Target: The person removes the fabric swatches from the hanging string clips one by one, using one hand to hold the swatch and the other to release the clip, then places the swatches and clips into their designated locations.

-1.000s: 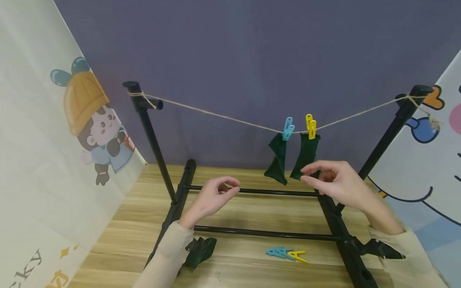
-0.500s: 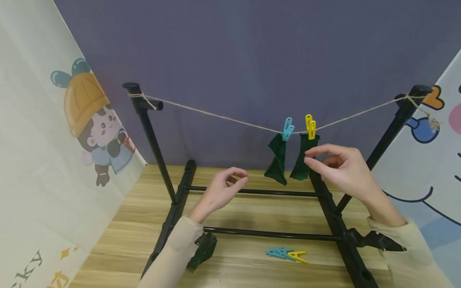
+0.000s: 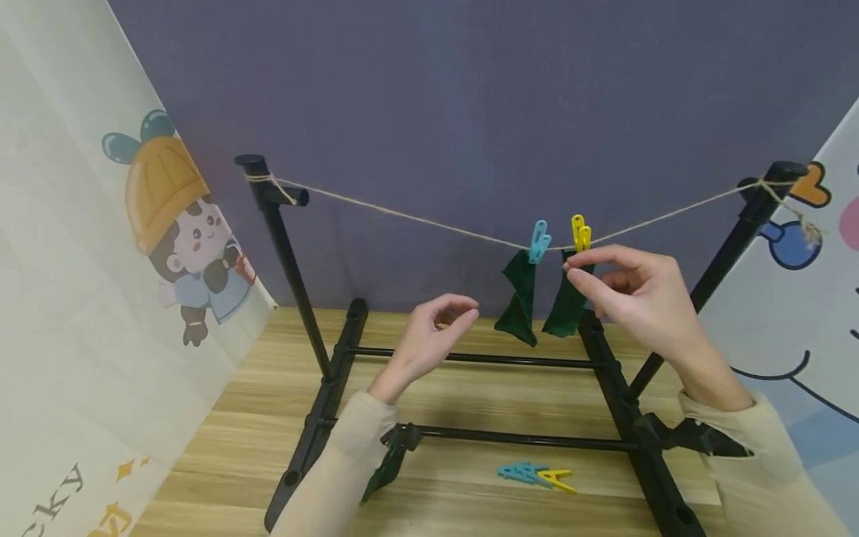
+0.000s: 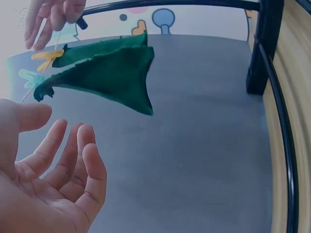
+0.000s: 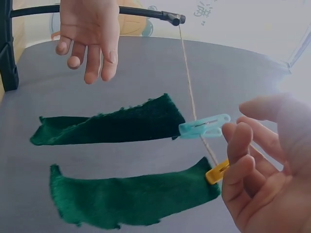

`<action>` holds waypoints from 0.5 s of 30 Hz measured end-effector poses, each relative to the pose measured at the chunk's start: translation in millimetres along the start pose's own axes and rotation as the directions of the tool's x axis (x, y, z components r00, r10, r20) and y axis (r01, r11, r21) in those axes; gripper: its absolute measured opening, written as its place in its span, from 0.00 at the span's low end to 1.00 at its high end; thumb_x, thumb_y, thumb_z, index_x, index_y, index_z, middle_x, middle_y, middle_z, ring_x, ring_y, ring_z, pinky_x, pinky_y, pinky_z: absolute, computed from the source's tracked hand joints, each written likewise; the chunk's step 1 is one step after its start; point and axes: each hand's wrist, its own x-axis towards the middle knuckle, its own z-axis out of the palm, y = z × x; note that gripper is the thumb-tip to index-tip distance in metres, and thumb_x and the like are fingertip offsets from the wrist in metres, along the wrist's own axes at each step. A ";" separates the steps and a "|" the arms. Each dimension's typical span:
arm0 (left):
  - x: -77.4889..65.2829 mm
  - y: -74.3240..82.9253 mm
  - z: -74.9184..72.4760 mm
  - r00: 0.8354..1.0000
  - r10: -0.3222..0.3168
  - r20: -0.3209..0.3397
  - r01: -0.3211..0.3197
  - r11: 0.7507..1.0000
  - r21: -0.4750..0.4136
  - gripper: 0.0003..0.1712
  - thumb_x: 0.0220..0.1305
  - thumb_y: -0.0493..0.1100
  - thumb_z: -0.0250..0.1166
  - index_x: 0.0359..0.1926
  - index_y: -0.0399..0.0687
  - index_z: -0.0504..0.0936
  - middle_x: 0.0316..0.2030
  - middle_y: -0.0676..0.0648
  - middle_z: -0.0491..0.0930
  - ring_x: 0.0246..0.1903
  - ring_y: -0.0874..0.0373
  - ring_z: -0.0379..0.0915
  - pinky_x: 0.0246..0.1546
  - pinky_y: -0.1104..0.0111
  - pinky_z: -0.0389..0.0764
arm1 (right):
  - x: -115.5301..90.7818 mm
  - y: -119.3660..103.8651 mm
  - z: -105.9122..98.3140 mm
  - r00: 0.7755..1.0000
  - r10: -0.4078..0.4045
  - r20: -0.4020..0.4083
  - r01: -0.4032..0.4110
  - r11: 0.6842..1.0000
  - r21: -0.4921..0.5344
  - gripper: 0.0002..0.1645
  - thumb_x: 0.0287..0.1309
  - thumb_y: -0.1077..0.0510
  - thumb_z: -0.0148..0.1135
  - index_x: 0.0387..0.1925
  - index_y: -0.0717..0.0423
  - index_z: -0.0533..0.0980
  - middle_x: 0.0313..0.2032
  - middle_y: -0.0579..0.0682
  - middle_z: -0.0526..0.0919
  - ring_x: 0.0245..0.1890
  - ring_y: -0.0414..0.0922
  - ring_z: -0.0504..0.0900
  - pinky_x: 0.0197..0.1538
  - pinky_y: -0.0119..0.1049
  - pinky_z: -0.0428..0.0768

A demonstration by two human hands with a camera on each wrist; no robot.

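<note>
Two dark green cloth strips hang from a string (image 3: 403, 217). A light blue clothespin (image 3: 539, 242) clips the left strip (image 3: 518, 302), which is twisted. The right strip (image 3: 562, 309) hangs from a yellow clothespin (image 3: 580, 232). My right hand (image 3: 637, 294) is up beside that strip, just below the yellow clothespin, with thumb and fingertips apart and nothing between them. Its fingers overlap part of the yellow clothespin in the right wrist view. My left hand (image 3: 429, 335) floats left of the blue-clipped strip, empty, fingers loosely bent.
The string runs between a left post (image 3: 285, 253) and a right post (image 3: 725, 257) of a black frame. Blue clothespins (image 3: 520, 471) and a yellow one (image 3: 557, 479) lie on the wooden table (image 3: 470, 514). More green cloth (image 3: 385, 473) lies partly behind my left sleeve.
My right hand has risen from the right strip's lower end to just under the yellow clothespin. My left hand has moved up and to the right. The strips stay clipped.
</note>
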 end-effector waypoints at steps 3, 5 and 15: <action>2.7 5.7 1.9 1.000 0.005 0.006 -0.005 1.000 0.000 0.15 0.79 0.51 0.63 0.59 0.55 0.87 0.53 0.51 0.88 0.45 0.57 0.81 0.46 0.62 0.83 | 5.2 -5.7 -0.2 0.999 -0.028 -0.021 0.028 1.000 0.013 0.10 0.70 0.63 0.69 0.51 0.55 0.87 0.13 0.44 0.79 0.13 0.40 0.72 0.13 0.38 0.58; 4.8 9.0 3.1 1.000 0.008 0.009 -0.008 1.000 -0.002 0.15 0.79 0.52 0.63 0.60 0.56 0.86 0.54 0.52 0.87 0.46 0.56 0.82 0.45 0.62 0.83 | 8.9 -9.6 -0.3 0.999 -0.039 -0.032 0.039 0.999 0.012 0.10 0.70 0.63 0.69 0.51 0.55 0.87 0.13 0.44 0.79 0.13 0.40 0.74 0.12 0.38 0.56; 12.5 24.2 8.0 1.000 0.029 0.011 -0.029 0.999 -0.032 0.17 0.78 0.49 0.64 0.61 0.50 0.85 0.56 0.47 0.87 0.45 0.55 0.84 0.48 0.65 0.83 | 23.7 -17.8 0.0 0.994 -0.090 -0.060 0.089 0.996 -0.028 0.13 0.69 0.61 0.70 0.53 0.52 0.87 0.14 0.42 0.79 0.07 0.40 0.63 0.11 0.36 0.54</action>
